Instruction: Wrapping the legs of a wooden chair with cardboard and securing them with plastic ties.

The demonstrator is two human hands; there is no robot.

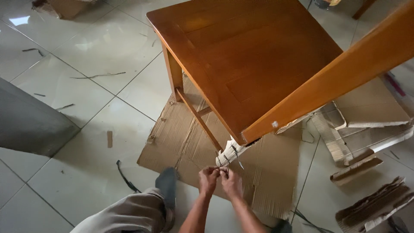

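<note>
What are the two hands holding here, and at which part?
Both hands, left hand and right hand, pinch the loose ends of the thin strap tied around the wrapped chair leg.

Lit by soft, even daylight; pale glare patches on the glossy floor tiles [92,45] left of the wooden chair [246,56], faint shadow beneath it. Slightly motion-blurred at the hands below the chair; straight lines bowed toward the edges.

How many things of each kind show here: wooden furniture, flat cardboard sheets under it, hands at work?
Brown varnished wooden chair: 1
Flat brown corrugated cardboard sheet beneath the chair: 1
Bare hands, left hand and right hand, at the paper-wrapped chair leg: 2
Total: 4
</note>
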